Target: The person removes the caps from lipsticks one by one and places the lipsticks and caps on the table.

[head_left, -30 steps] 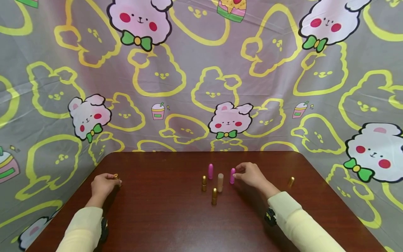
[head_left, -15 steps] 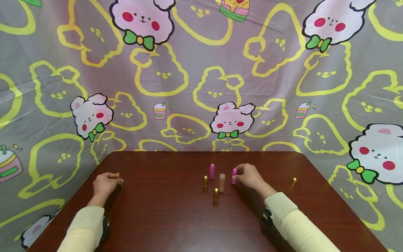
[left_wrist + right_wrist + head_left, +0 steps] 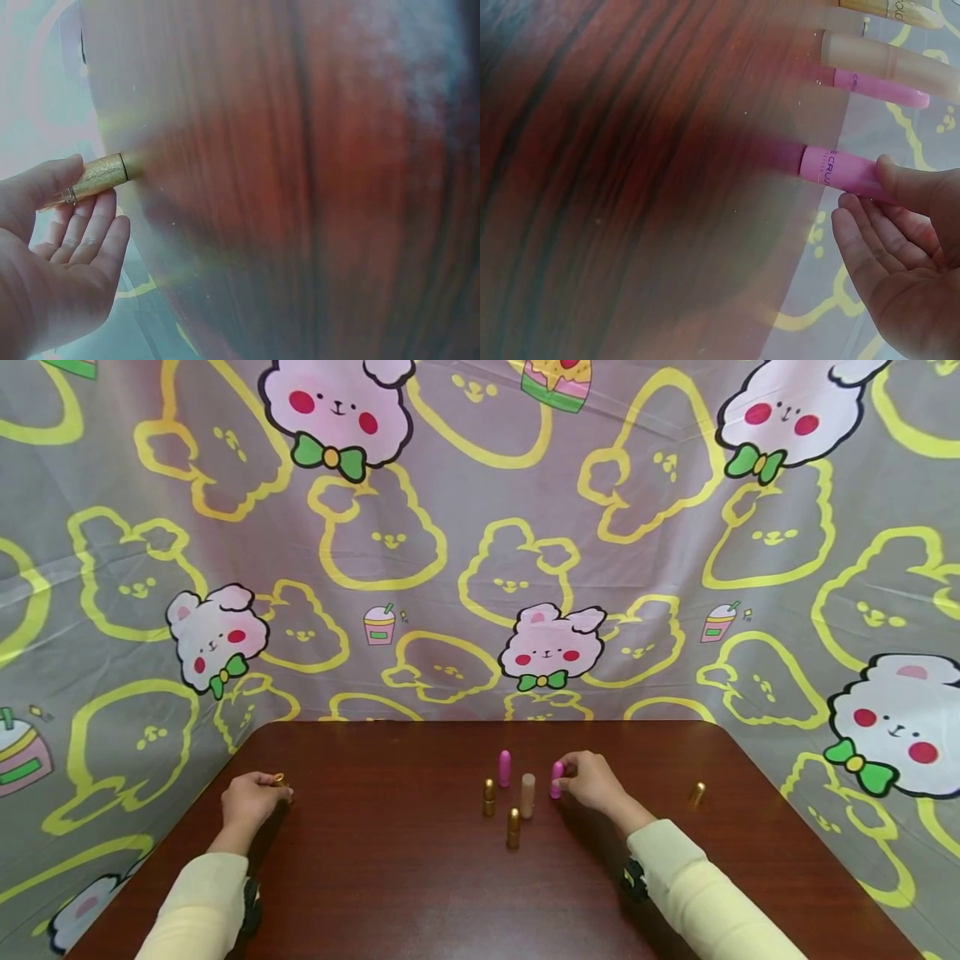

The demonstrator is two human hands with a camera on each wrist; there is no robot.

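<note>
At the table's left side, my left hand [image 3: 251, 800] pinches a gold lipstick tube [image 3: 103, 174] between thumb and fingers. Its top rim looks ring-shaped in the head view, and its base is at the tabletop. Right of centre, my right hand [image 3: 596, 781] pinches an upright pink bullet-shaped lipstick tube [image 3: 836, 169] that bears dark lettering. Close by stand another pink tube [image 3: 505, 768], a beige cylindrical tube [image 3: 527, 796] and two gold bullet-shaped tubes, one farther back [image 3: 489, 797] and one nearer [image 3: 513, 829]. Fingers hide the upper part of both held tubes.
A small gold piece with a rounded end [image 3: 697, 792] is on the right part of the dark wooden table [image 3: 390, 877]. A patterned cloth [image 3: 450, 543] hangs behind the table and along both sides.
My right hand has drawn very slightly closer around the pink lipstick tube. The left hand stays on the gold tube, and the view has shifted a little.
</note>
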